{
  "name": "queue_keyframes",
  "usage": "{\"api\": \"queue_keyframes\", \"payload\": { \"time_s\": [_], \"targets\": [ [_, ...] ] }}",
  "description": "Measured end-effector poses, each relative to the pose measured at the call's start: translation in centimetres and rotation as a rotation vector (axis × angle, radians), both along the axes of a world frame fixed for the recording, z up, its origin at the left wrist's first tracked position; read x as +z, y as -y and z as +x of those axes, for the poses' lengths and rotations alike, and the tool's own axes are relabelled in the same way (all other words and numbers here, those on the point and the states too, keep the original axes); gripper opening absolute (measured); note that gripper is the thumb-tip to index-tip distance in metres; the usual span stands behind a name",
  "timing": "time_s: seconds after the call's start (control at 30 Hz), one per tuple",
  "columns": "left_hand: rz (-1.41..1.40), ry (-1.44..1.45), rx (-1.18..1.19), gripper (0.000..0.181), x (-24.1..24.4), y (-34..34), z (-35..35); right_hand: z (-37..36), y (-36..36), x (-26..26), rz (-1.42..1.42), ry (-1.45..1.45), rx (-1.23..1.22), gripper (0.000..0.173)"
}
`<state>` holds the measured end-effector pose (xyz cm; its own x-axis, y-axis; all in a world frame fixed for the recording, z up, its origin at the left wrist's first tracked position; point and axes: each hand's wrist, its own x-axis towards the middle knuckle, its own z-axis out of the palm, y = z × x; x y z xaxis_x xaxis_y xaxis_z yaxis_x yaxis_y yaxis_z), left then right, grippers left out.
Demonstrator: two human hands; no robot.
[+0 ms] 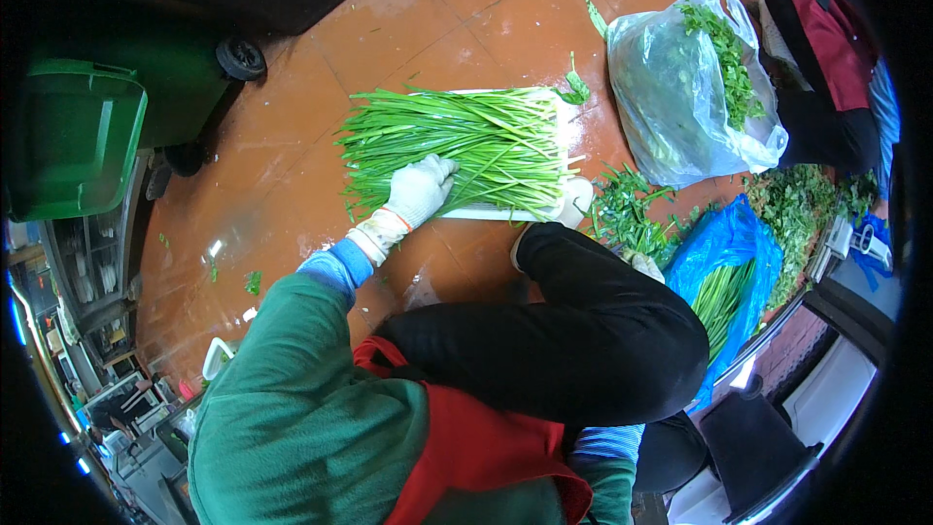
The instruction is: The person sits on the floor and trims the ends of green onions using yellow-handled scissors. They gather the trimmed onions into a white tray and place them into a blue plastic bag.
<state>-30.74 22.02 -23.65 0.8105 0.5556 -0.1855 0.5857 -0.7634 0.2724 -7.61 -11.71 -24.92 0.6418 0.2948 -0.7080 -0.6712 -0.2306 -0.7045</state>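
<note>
My left hand (421, 189), in a white knit glove, lies on the near side of a thick layer of long green stalks, like garlic chives (466, 138). Its fingers are curled; whether they grip any stalks is unclear. The stalks lie lengthwise over a white tray (496, 214) on the floor, their pale ends to the right. Beyond my bent knee shows a small part of my right hand (645, 266), gloved too, beside loose green leaves (630, 215). My leg hides most of it and what it may hold. More stalks (721, 302) lie in a blue plastic bag (685, 266).
A clear plastic bag (656, 87) of leafy greens stands at the upper right, near another person (827, 36). A heap of greens (791, 211) lies behind the blue bag. A green wheeled bin (80, 138) is at the left. Leaf scraps dot the wet tiled floor (284, 160).
</note>
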Motion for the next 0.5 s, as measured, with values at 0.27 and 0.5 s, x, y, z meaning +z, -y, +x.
{"api": "queue_keyframes", "payload": {
  "time_s": [0.27, 0.5],
  "targets": [
    [0.01, -0.17, -0.063, 0.018, -1.2, -1.1, 1.0, 0.1, -0.3, 0.0, -0.025, -0.024, 0.011, 0.015],
    [0.057, -0.124, -0.146, 0.008, -2.7, -1.8, 1.2, 0.1, -0.3, -0.2, -0.064, -0.019, 0.011, 0.016]
  ]
}}
